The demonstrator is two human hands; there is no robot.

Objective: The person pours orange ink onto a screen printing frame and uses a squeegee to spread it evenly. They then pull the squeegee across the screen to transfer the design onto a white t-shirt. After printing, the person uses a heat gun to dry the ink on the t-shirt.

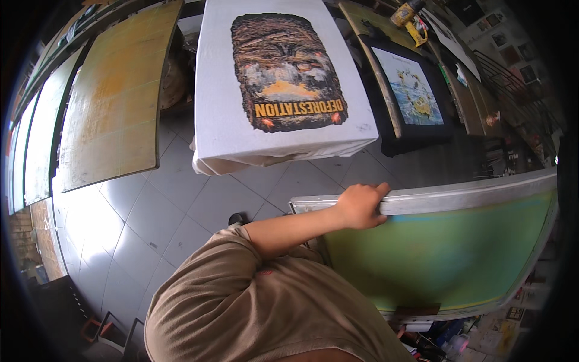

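My left arm reaches across to the right, and my left hand (360,206) is wrapped over the top rail of a large screen-printing frame (458,194). Its fingers are closed round the pale metal rail, close to the frame's left end. The frame stands tilted at my right, with green mesh (416,256) stretched inside it. My right hand does not show. Ahead of me a white T-shirt (214,90) lies stretched over a printing board, bearing a dark printed picture (286,66) with orange lettering. The frame is apart from this shirt.
Bare yellowish boards (117,84) slope at the left. A black T-shirt (401,145) with a blue-and-yellow print (409,87) lies on the board at the right, below a yellow heat gun or drill (416,30). Grey floor tiles (199,199) stretch between me and the boards.
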